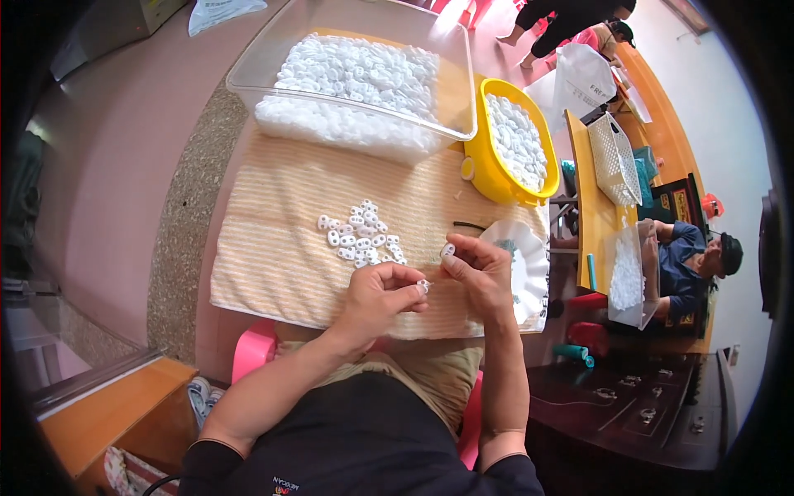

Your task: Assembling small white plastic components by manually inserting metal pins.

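My left hand point(380, 299) is closed in a pinch on a small white plastic piece point(423, 286), partly hidden by the fingertips. A little to its right, my right hand point(484, 269) holds a small white oval plastic piece point(448, 250) with dark marks or holes between thumb and fingers. The two pieces are apart. Just beyond my left hand, a loose pile of similar white oval pieces point(361, 236) lies on the striped tan towel point(273, 223). Beside my right hand is a white fluted plate point(529, 285) with tiny greenish bits in it.
A clear plastic bin point(240, 78) full of white pieces stands at the far side, with a yellow tub point(496, 183) of them to its right. A thin black strip point(470, 225) lies near the plate. A person point(691, 264) sits at right behind another clear bin point(649, 289).
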Demonstrator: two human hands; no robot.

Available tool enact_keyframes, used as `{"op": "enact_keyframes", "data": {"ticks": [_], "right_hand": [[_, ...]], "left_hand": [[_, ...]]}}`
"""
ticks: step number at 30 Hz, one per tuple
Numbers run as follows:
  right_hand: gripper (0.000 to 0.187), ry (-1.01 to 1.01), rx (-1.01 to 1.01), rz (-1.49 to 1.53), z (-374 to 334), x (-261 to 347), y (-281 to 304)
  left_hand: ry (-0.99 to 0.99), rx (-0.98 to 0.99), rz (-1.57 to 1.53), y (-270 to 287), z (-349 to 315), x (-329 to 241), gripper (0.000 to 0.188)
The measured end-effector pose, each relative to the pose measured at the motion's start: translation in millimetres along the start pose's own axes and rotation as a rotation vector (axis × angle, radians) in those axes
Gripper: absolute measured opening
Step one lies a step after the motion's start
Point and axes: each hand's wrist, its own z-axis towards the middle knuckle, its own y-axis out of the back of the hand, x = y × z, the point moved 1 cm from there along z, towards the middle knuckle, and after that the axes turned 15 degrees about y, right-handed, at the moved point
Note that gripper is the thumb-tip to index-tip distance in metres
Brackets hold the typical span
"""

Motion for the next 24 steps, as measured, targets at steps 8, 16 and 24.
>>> {"op": "enact_keyframes", "data": {"ticks": [8, 16, 24], "right_hand": [[0.029, 0.043, 0.025, 0.029, -7, -7, 2], [0.030, 0.042, 0.066, 0.033, -15, -8, -4], [0.030, 0.001, 0.076, 0.117, -18, -9, -10]], "left_hand": [[-0.025, -0.025, -0.029, 3, 1, -5, 0.014], [-0.041, -0.033, -0.034, 6, 1, -8, 0.013], [-0.046, -0.043, -0.049, 6, 0, -10, 0.014]]}}
